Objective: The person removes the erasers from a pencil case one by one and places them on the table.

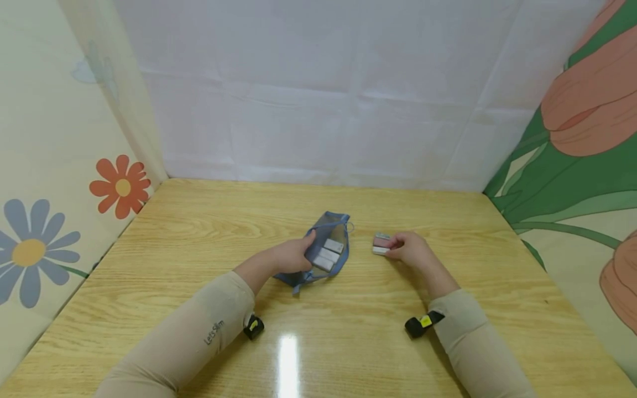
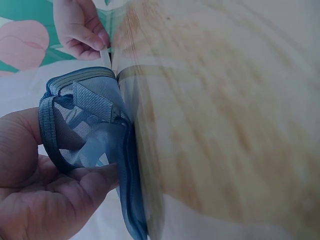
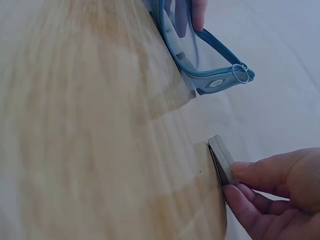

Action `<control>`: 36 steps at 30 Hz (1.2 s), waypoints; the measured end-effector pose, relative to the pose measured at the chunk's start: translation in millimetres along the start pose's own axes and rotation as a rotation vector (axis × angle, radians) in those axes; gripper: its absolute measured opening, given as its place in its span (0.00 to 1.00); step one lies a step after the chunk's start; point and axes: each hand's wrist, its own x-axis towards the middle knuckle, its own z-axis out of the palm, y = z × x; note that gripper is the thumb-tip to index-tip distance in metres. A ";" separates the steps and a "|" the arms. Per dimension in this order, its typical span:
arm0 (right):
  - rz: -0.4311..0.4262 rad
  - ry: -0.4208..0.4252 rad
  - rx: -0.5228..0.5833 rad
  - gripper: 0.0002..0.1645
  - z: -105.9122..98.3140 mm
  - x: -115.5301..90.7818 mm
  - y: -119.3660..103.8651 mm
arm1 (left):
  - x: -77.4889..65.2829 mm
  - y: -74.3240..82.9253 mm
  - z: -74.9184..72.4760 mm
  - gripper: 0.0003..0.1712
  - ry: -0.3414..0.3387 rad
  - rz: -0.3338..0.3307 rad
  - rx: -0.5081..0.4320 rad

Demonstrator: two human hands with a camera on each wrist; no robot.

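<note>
My left hand holds a blue mesh zip pouch by its near left side, the thumb at the mouth. The pouch lies on the table with its mouth spread apart. Inside it several small white rectangular blocks lie side by side. To the right of the pouch, my right hand pinches a small flat block with white and pink bands between thumb and fingers. In the right wrist view this block appears thin and pale, tilted close over the tabletop; what kind of thing it is, I cannot tell.
The wooden table reaches back to a white cloth. Flower-printed panels stand at both sides. A zip-pull ring hangs at the pouch's corner. Each wrist has a black strap with a yellow mark.
</note>
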 end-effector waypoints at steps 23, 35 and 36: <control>0.024 -0.011 0.069 0.10 -7.3 -7.2 -7.9 | 0.4 -2.4 1.3 0.51 -0.002 -0.007 -0.005; -0.103 0.009 0.056 0.09 3.9 -6.7 -33.5 | 0.7 -1.6 0.7 0.51 0.003 -0.002 -0.009; -0.121 0.011 0.051 0.09 5.4 -6.8 -36.1 | 0.7 -1.6 0.7 0.51 0.004 -0.002 -0.007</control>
